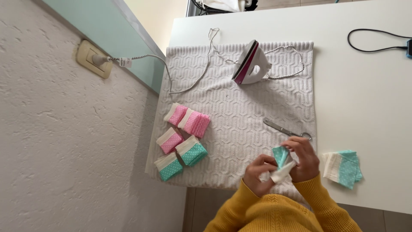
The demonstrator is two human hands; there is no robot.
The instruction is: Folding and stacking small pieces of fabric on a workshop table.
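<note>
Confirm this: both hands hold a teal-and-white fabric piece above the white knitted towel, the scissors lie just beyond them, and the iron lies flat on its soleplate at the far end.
Not quite. In the head view the iron stands upright on its heel, soleplate off the white knitted towel. The rest holds: the left hand and right hand hold the teal-and-white fabric piece, with the scissors just beyond.
</note>
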